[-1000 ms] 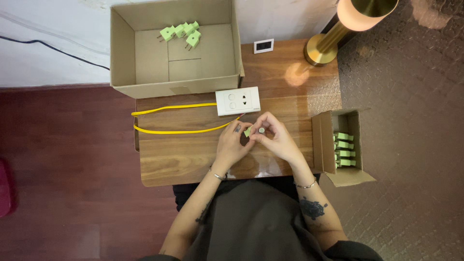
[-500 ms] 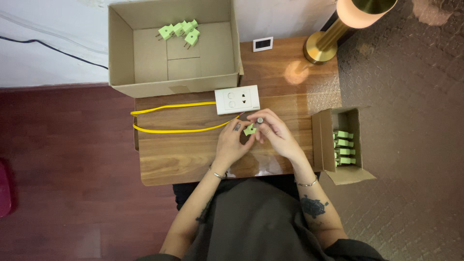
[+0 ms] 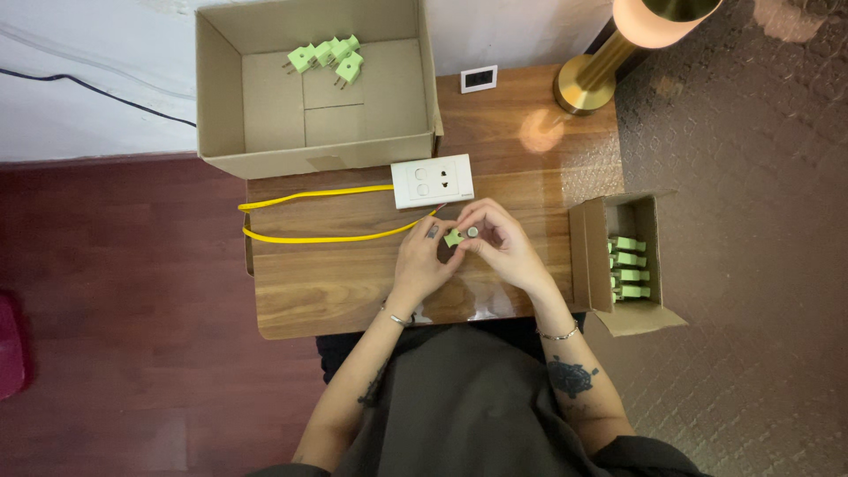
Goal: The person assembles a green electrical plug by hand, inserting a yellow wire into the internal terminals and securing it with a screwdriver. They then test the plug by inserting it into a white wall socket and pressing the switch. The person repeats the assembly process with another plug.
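Both hands met over the middle of the wooden counter. The left hand and the right hand had their fingers pinched together around a small green plug, held just above the counter's surface, near the white socket plate. A yellow cable ran out leftward from that plate and looped back across the wood. At the far side sat a large open cardboard box with a few more green plugs lying in its far corner. To the right stood a small cardboard box with green plugs stacked in a row. A brass lamp stood at the far right corner.
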